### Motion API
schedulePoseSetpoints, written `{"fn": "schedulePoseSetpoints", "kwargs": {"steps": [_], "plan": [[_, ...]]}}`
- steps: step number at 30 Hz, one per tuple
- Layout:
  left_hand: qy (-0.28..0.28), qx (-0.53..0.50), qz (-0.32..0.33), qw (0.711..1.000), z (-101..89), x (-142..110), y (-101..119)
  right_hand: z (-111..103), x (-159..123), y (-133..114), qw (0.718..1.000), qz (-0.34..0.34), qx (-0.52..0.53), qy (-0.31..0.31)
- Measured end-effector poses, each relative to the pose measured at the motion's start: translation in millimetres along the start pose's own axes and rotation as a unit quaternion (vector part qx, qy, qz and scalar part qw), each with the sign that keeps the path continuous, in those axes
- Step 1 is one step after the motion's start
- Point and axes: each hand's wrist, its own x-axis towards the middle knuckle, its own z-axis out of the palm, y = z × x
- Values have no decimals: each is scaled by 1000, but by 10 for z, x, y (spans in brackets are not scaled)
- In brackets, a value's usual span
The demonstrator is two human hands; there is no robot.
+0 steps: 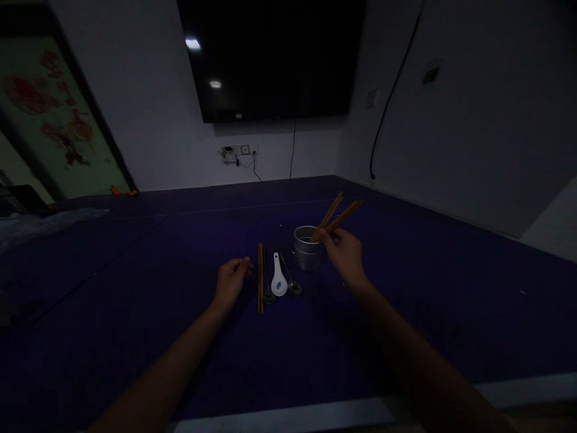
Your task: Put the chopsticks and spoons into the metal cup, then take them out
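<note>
My right hand (343,255) is at the right rim of a grey metal cup (308,258), its thumb and fingers closed around wooden chopsticks (345,216). The sticks slant up to the right, with their lower ends at the cup's mouth. My left hand (231,279) is loosely curled over the mat, with nothing visible in it. Just right of it, a pair of wooden chopsticks (260,279) lies side by side. Beside them are a metal spoon (269,296), a white soup spoon (279,284) with a blue pattern, and another metal spoon (294,288) close to the cup.
A dark purple surface (157,270) spreads under everything, with a pale front edge (315,412). Crumpled clear plastic (58,219) lies at the left. At the back are a wall-mounted television (274,60), sockets with cables (238,151) and a hanging black cable (392,102).
</note>
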Motion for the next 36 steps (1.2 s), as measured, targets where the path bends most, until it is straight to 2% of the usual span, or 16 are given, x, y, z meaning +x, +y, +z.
{"fn": "schedulePoseSetpoints", "kwargs": {"steps": [3, 7, 11, 14, 23, 32, 36], "plan": [[-2, -2, 2, 1000, -1, -2, -2, 15, 14, 24, 1000, 11, 25, -10], [-7, -3, 0, 1000, 2, 0, -2, 66, 68, 48, 991, 64, 110, -32], [-6, -9, -8, 1000, 13, 0, -3, 150, 142, 75, 971, 134, 188, -55], [-9, -7, -9, 1000, 13, -9, 1, 209, 178, 80, 955, 158, 246, -58], [-16, -3, -20, 1000, 12, -7, -16, 264, 201, 2, 946, 147, 286, -31], [-22, -5, -22, 999, 23, -12, -2, 251, 206, -46, 952, 88, 294, 4], [-26, -8, -25, 999, 31, -5, -17, 262, 229, -10, 952, 100, 289, -11]]}}
